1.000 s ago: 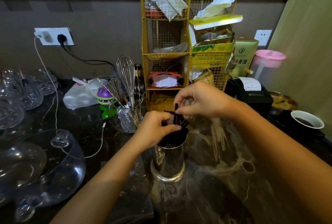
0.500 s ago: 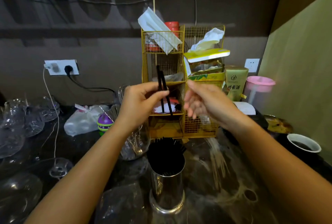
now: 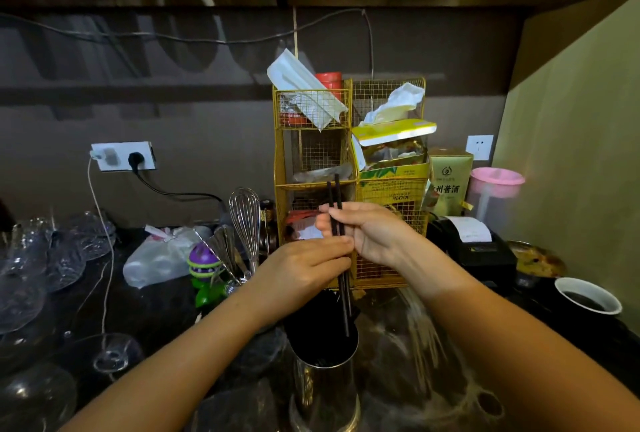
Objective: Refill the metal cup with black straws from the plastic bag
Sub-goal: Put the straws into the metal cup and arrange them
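A: Head view first. What's holding what on that counter?

B: The metal cup (image 3: 325, 383) stands on the dark marbled counter (image 3: 433, 379) at bottom centre, and its mouth is packed with black straws (image 3: 318, 331). Behind it the yellow wire rack (image 3: 349, 185) has compartments stuffed with white paper packets, a red tin, a tissue box and a green carton. Left of the cup a clear jar (image 3: 239, 279) holds a whisk (image 3: 245, 220) and other metal utensils. On the far right a white paper cup (image 3: 587, 300) has dark liquid in it, and a pink-lidded pitcher (image 3: 493, 194) stands by the wall. Clear glass bowls (image 3: 52, 258) crowd the left side.

A: And the hands?

B: Two straws (image 3: 337, 223) stand nearly upright above the cup, lower ends dipping into the bundle. The right hand (image 3: 367, 234) is closed on them, fingers curled round the upper part. The left hand (image 3: 304, 272) pinches them lower down, just beneath the right hand, thumb and fingers closed on the shafts.

A: The plastic bag?

B: A crumpled clear sheet (image 3: 239, 407) lies just left of the cup's base; I can't tell whether that is the bag.

A: Any change from half a second back?

B: Then the left hand alone held the two straws up in front of the rack, the right hand open beside it. Now both hands grip them and they are lower, tips down among the straws in the cup.
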Demonstrator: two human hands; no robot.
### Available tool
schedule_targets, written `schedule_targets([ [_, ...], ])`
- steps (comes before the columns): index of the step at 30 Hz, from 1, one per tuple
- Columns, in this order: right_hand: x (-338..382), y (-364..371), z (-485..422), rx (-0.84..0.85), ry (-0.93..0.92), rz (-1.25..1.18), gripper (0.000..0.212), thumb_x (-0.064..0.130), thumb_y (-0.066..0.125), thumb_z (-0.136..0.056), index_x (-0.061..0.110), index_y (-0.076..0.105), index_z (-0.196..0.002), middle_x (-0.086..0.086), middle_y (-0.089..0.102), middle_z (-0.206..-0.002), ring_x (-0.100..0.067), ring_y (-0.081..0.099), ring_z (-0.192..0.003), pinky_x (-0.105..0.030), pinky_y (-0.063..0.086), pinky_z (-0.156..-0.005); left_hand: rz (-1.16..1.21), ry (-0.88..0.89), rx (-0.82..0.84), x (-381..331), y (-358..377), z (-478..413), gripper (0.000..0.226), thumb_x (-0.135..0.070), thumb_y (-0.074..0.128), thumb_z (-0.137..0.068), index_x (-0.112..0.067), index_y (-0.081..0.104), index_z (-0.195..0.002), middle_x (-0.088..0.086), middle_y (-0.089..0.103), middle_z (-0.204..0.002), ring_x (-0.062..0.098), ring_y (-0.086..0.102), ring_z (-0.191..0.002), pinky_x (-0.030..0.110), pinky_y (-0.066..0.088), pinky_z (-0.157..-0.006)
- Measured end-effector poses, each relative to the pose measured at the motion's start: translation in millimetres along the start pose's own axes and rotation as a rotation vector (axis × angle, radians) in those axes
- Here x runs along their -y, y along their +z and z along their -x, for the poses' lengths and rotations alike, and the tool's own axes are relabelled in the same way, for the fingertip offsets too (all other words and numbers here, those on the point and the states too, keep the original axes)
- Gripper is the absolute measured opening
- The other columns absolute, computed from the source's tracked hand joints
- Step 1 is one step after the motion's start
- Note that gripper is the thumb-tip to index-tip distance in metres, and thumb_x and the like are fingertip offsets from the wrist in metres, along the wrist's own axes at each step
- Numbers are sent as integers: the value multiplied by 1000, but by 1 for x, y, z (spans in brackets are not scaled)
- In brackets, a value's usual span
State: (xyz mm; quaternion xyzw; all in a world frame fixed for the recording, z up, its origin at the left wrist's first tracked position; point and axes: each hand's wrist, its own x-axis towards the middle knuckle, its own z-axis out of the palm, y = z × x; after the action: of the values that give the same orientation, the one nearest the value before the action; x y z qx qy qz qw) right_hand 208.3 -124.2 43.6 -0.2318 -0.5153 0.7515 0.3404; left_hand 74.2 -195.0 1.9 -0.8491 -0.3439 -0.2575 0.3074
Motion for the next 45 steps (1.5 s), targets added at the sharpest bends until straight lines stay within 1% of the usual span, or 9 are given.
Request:
schedule_targets([
  [3, 3, 1, -4, -50, -93, 110, 12, -1, 49, -86, 3, 60, -87, -5, 71, -65, -10, 69, -57, -19, 56, -52, 18, -48, 120, 5, 4, 2, 29, -17, 52, -75, -9, 65, -100, 9, 71, -106, 18, 63, -104, 31, 49, -90],
  [6, 6, 1, -5, -64, -189, 196, 13, 0, 49, -87, 7, 60, -89, -8, 67, -82, -9, 69, -64, -20, 58, -62, 413, -413, 74, 0, -3, 1, 47, -33, 56, -72, -19, 54, -117, -1, 60, -120, 9, 51, -116, 25, 39, -102],
  [10, 1, 2, 0, -23, -278, 187, 13, 0, 49, -87, 9, 58, -87, -8, 66, -84, -8, 70, -67, -22, 59, -65, 857, -860, -256, 2, -8, -8, 32, -12, 66, -75, -31, 51, -95, -6, 62, -96, 11, 61, -91, 17, 50, -80],
  [14, -17, 1, 6, 19, -310, 123, 14, 0, 50, -86, 10, 59, -86, -1, 73, -74, -9, 70, -71, -22, 59, -65, 1083, -1071, -101, 7, -2, -5, 33, -6, 66, -74, -20, 48, -98, 2, 66, -82, 13, 63, -78, 24, 51, -71],
  [22, -46, -4, 11, 27, -311, 147, 20, 2, 54, -83, 20, 60, -90, 3, 72, -77, -9, 70, -77, -27, 59, -69, 1228, -1032, -5, -9, 21, 11, 21, 5, 59, -76, -11, 59, -89, -10, 71, -54, 3, 67, -61, 14, 55, -62],
  [30, -36, 0, 21, -32, -625, 698, 71, -1, 56, -82, 45, 23, -124, 23, 56, -92, -4, 65, -88, -26, 54, -88, 1172, -1066, 27, -19, 37, 22, 24, 4, 62, -74, -19, 64, -70, -14, 68, -51, -3, 62, -58, 9, 48, -60],
  [36, -55, -10, 18, -136, -658, 1043, 39, 4, 62, -79, 9, 56, -117, 11, 62, -87, 5, 59, -66, -4, 47, -64, 862, -977, 209, -24, 44, 28, 24, -7, 64, -76, -18, 58, -97, -1, 64, -64, 11, 63, -70, 26, 48, -70],
  [40, -75, -19, 16, -137, -592, 1017, 36, 4, 63, -79, 8, 59, -114, -6, 66, -99, -10, 60, -91, -6, 45, -80, 663, -913, 217, -28, 44, 32, 19, -17, 65, -77, -4, 59, -89, 2, 55, -71, 26, 58, -76, 39, 45, -73],
  [45, -97, -32, 20, -104, -606, 1086, 34, 8, 62, -79, 5, 60, -113, -9, 69, -102, 3, 53, -98, -7, 41, -87, 497, -847, 265, -32, 48, 38, 20, -23, 61, -80, -8, 66, -92, 8, 66, -90, 26, 53, -94, 41, 41, -85],
])
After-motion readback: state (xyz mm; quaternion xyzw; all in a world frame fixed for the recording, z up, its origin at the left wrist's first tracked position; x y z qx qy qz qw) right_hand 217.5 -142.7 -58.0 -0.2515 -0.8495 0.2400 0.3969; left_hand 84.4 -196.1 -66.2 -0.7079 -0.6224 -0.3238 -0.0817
